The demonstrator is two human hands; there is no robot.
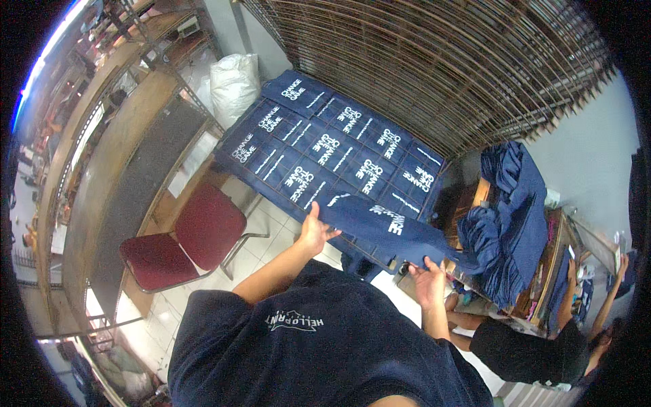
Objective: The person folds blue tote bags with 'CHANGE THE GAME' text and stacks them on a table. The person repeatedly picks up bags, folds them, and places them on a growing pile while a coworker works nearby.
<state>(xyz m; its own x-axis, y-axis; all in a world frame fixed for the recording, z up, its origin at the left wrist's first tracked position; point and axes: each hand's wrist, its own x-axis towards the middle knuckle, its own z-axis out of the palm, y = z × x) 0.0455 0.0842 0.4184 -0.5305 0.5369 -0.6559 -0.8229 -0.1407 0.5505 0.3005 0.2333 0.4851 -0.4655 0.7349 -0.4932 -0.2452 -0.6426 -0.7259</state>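
Observation:
A navy fabric piece with white print [369, 216] spans between my two hands at the near edge of a wire drying rack. My left hand [314, 234] pinches its left end, thumb on top. At its near right edge, my right hand [428, 283] grips the cloth with the thumb up; some of its fingers are hidden beneath. Under and beyond this piece, several navy printed pieces [325, 146] lie in rows on the rack shelf [363, 256], whose thin wires cross between them. The held piece partly covers the nearest ones.
Raised wire shelves [434, 61] slant above the far side. On the right, navy cloth [512, 230] is heaped on a wooden stand, with a co-worker in a dark shirt [529, 349] close by. A maroon chair [210, 224] and long tables [135, 156] stand left; a white sack [234, 88] sits behind.

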